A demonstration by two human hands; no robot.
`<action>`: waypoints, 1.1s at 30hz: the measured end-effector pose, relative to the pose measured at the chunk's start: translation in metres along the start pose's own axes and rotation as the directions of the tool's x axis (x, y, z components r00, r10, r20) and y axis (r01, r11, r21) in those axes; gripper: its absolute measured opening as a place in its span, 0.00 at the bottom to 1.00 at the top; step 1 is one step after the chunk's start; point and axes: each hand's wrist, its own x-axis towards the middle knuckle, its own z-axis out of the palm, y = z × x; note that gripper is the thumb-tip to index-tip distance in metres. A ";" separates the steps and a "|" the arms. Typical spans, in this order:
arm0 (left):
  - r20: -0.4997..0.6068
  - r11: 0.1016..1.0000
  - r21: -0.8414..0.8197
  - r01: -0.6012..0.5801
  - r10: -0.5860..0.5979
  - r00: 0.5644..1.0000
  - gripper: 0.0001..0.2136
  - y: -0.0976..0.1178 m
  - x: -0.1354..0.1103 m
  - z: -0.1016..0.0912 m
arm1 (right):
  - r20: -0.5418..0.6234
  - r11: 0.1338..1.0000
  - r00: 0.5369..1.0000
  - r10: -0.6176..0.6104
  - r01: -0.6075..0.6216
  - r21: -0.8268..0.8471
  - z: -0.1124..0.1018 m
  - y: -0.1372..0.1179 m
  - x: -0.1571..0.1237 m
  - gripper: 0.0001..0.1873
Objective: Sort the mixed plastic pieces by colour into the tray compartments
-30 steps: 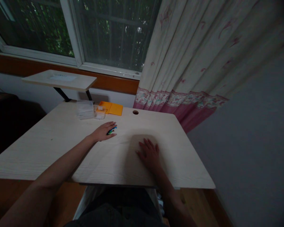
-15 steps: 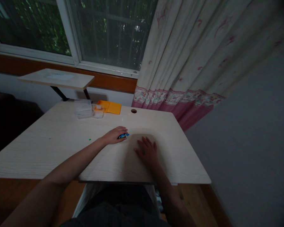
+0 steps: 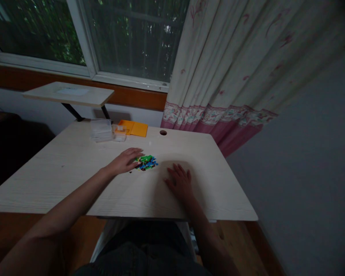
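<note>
A small heap of tiny green, blue and dark pieces (image 3: 146, 162) lies on the pale wooden table (image 3: 74, 168). My left hand (image 3: 125, 161) lies flat with its fingers stretched out, fingertips touching the heap's left edge. My right hand (image 3: 180, 181) rests palm down on the table, fingers spread, a little to the right of the heap and apart from it. Neither hand holds anything.
Clear plastic boxes (image 3: 101, 130) and an orange lid or tray (image 3: 134, 128) stand at the table's far edge. A cable hole (image 3: 163, 132) is near them. A small side shelf (image 3: 69, 94) sits under the window. A curtain (image 3: 232, 76) hangs at the right.
My left hand covered the pieces and slid right, then drew back left, leaving them uncovered in a heap. The right hand has stayed flat in place.
</note>
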 end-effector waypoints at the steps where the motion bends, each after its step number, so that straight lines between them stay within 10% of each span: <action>1: -0.006 0.999 0.029 0.019 -0.019 1.000 0.24 -0.004 -0.011 -0.005 | -0.002 1.000 1.000 -0.004 0.004 0.000 0.000 0.000 0.000 0.27; 10: 0.051 0.978 0.153 0.138 -0.147 0.988 0.44 -0.019 -0.072 -0.008 | -0.008 1.000 1.000 -0.013 0.013 -0.012 0.001 0.001 0.000 0.27; 33: 0.062 0.996 0.055 -0.065 0.061 0.996 0.39 0.023 0.043 0.057 | -0.048 1.000 0.999 -0.022 0.021 -0.015 0.005 0.002 -0.001 0.26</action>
